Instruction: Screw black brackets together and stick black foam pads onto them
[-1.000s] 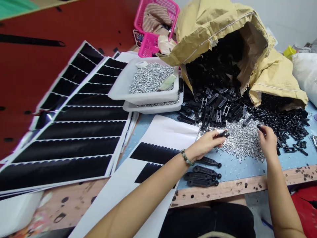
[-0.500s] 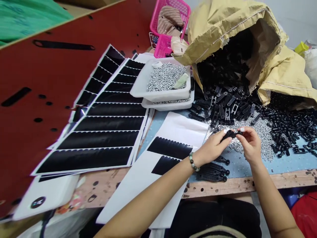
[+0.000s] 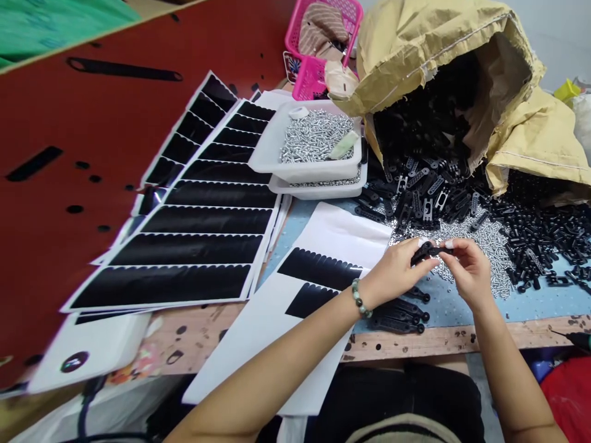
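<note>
My left hand [image 3: 398, 271] and my right hand [image 3: 468, 272] meet above the blue mat, both pinching one small black plastic part [image 3: 427, 251] between the fingertips. A bead bracelet [image 3: 359, 298] circles my left wrist. Under the hands lies a heap of silver screws [image 3: 480, 237]. A few finished black strips [image 3: 401, 314] lie side by side just below my left hand. Loose black parts [image 3: 429, 197] spill from a torn paper sack [image 3: 415, 49] behind the screws.
Two stacked white trays [image 3: 314, 169] hold more screws. Sheets with black scalloped stickers [image 3: 203, 246] fan out at the left beside a red perforated board [image 3: 69, 141]. A pink basket [image 3: 318, 37] stands at the back. The table's wooden edge [image 3: 462, 341] runs below the hands.
My right hand left the screw pile and came over to my left hand; both now grip the black part together. The camera view drifted to the left.
</note>
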Available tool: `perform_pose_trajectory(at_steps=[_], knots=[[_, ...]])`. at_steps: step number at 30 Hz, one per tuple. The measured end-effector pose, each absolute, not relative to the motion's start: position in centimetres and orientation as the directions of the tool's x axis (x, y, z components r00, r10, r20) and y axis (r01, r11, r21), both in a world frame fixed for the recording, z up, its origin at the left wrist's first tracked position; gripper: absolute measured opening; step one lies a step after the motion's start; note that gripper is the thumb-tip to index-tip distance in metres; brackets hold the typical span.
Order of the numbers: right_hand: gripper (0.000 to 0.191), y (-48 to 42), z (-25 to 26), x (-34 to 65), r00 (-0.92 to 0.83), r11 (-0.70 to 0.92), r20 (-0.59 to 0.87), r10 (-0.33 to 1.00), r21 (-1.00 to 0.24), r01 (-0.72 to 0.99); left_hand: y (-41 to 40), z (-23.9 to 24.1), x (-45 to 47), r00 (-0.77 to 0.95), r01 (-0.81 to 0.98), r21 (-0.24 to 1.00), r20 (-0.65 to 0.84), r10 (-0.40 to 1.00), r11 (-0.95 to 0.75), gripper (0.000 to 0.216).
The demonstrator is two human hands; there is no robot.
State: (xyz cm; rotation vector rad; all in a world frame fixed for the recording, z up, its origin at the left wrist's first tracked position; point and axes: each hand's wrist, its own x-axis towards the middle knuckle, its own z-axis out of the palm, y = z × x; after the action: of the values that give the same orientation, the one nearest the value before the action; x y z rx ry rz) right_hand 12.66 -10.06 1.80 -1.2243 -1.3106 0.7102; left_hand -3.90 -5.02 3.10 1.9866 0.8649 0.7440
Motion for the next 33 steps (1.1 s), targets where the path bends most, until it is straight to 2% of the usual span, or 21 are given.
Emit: perform_pose_trajectory(at_steps=[5, 7, 10, 13, 15, 18, 22, 25, 28, 33], knots=[[0.015, -10.0, 1.8, 12.6, 0.153, 0.192, 0.201, 0.968, -0.979, 0.076, -5.2, 2.9, -4.0, 0.643, 0.357, 0.682, 0.316, 0.698, -0.638, 0.023], [0.016, -10.2, 1.4, 12.8, 0.149, 0.176, 0.191, 0.97, -0.979, 0.105, -4.8, 2.9, -4.1, 0.673, 0.366, 0.635, 0.324, 0.665, -0.68, 0.025], [0.016, -11.1, 0.1, 13.3, 0.117, 0.148, 0.21, 0.971, -0.905, 0.398, -3.9, 3.1, -4.6, 0.664, 0.435, 0.654, 0.231, 0.711, -0.619, 0.026], [0.014, -12.5, -1.6, 13.4, 0.009, 0.154, 0.24, 0.971, -0.646, 0.747, -2.9, 3.2, -5.2, 0.589, 0.51, 0.734, 0.082, 0.804, -0.448, 0.015], [0.019, -13.5, -2.6, 13.3, -0.062, 0.182, 0.239, 0.969, -0.522, 0.834, -2.6, 3.0, -5.4, 0.595, 0.52, 0.757, 0.012, 0.803, -0.397, 0.011], [0.017, -14.5, -3.4, 13.4, -0.075, 0.217, 0.269, 0.96, -0.548, 0.808, -2.7, 2.0, -5.3, 0.713, 0.468, 0.747, -0.004, 0.702, -0.471, 0.011], [0.018, -15.4, -3.6, 14.5, 0.086, 0.171, 0.339, 0.937, -0.659, 0.732, -3.4, 0.2, -4.3, 0.844, 0.372, 0.67, 0.043, 0.534, -0.642, 0.013], [0.018, -15.9, -4.0, 15.1, 0.002, 0.217, 0.329, 0.944, -0.627, 0.748, -4.2, -0.7, -3.4, 0.885, 0.375, 0.548, 0.029, 0.465, -0.748, 0.012], [0.02, -16.2, -4.6, 14.8, -0.083, 0.27, 0.335, 0.939, -0.561, 0.782, -4.6, -1.0, -3.2, 0.897, 0.373, 0.471, 0.034, 0.44, -0.799, 0.02], [0.022, -15.9, -4.8, 13.2, -0.134, 0.287, 0.318, 0.939, -0.502, 0.816, -4.2, -1.4, -4.6, 0.878, 0.413, 0.53, -0.018, 0.478, -0.74, 0.026]])
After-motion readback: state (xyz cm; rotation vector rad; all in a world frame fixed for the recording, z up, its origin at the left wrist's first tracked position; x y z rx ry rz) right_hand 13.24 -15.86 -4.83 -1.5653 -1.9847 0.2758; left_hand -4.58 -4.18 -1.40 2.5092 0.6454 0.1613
